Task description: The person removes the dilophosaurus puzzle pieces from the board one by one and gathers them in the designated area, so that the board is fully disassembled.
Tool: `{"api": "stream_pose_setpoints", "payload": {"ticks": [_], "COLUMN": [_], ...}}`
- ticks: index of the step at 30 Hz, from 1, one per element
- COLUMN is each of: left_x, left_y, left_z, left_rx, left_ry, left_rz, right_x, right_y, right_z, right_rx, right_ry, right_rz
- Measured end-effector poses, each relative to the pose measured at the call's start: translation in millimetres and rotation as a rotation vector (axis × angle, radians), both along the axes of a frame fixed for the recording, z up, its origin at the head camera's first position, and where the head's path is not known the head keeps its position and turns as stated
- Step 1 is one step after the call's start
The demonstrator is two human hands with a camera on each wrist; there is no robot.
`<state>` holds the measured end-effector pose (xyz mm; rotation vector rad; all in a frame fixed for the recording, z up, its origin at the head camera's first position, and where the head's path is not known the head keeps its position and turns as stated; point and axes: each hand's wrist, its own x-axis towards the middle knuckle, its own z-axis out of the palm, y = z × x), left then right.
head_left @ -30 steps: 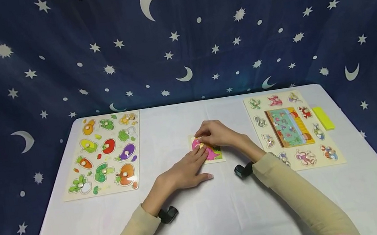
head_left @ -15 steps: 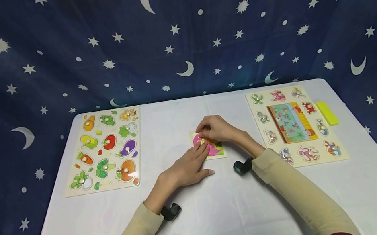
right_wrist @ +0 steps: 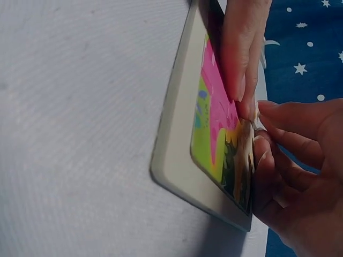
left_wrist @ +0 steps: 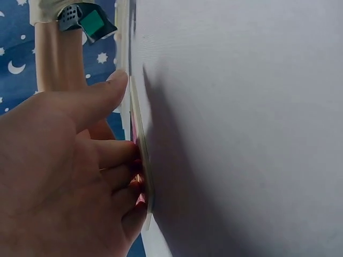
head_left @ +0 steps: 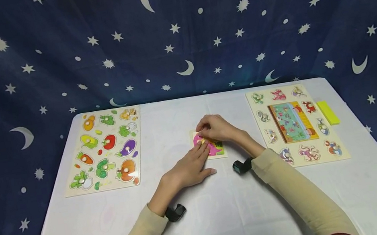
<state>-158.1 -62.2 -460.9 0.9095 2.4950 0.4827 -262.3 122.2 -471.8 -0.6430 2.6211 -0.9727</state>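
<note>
A small jigsaw board (head_left: pixel 218 157) with a pink figure on a green and orange picture lies flat at the table's middle. My left hand (head_left: pixel 188 168) rests on its left part with straight fingers, the thumb spread out over the cloth. At the board's upper side my right hand (head_left: pixel 216 128) has curled fingers and seems to pinch a puzzle piece, mostly hidden by the fingertips. In the right wrist view the right hand (right_wrist: pixel 300 155) works close to the left fingers, over the board (right_wrist: pixel 177 155). The left wrist view shows the board's edge (left_wrist: pixel 142 144) under the left fingers.
A vegetable peg puzzle (head_left: pixel 110 182) lies on the left of the white table (head_left: pixel 205 228). On the right is a sea-animal peg puzzle (head_left: pixel 263 126) with a framed picture (head_left: pixel 289 122) on it. Beside that lies a yellow block (head_left: pixel 328 113). A starry curtain (head_left: pixel 131 77) surrounds the table.
The head view has tilted slightly down, then settled. My left hand and forearm have shifted a little to the right. The right hand stays at the board's upper side.
</note>
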Motion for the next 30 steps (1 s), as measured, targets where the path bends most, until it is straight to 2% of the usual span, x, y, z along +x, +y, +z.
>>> {"api": "stream_pose_setpoints", "payload": {"ticks": [13,21,30], "left_x": [-0.3,0.6,0.2], "left_y": [-1.2,-3.6,-2.9], "left_z": [-0.9,-3.0,-4.7], "left_rx": [0.035,0.043,0.041], "left_ry": [-0.007,-0.014,-0.004], "left_rz": [0.009,-0.003,-0.009], "right_x": [2.8,3.3,0.1], "right_y": [0,2,22], "right_z": [3.0,4.1,8.7], "right_rx": [-0.12,-0.161,-0.211], "right_ry": [-0.121,-0.14,-0.133], "right_rz": [-0.058,-0.065,-0.092]}}
